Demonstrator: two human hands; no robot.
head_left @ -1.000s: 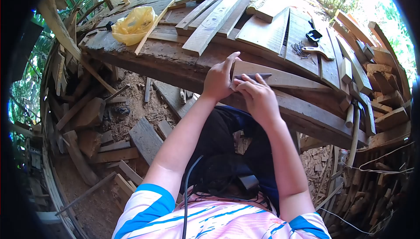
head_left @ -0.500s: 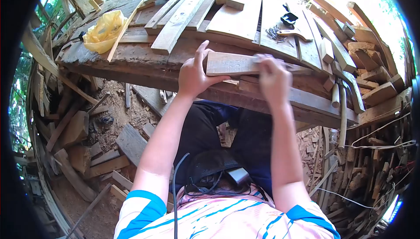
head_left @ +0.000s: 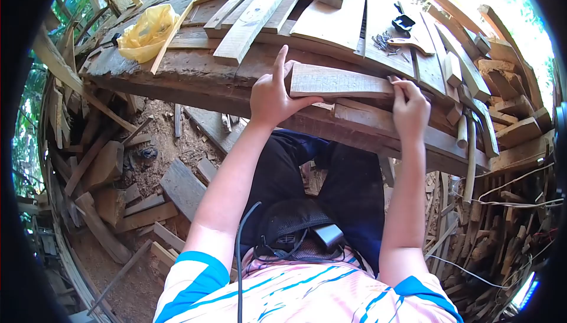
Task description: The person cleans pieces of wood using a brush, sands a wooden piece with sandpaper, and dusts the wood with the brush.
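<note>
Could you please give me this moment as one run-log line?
left hand: against wooden block, left end | right hand: at block's right end | yellow bag: on workbench

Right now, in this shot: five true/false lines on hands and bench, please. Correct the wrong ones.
1. The left hand is at the wide end of the tapered wooden block. True.
2. Loose nails lie beside a wooden-handled tool. True.
3. The right hand is in the nails. False: it is at the block's narrow end.
4. The yellow plastic bag lies on the ground. False: it sits on the workbench.
5. The left index finger is extended. True.
</note>
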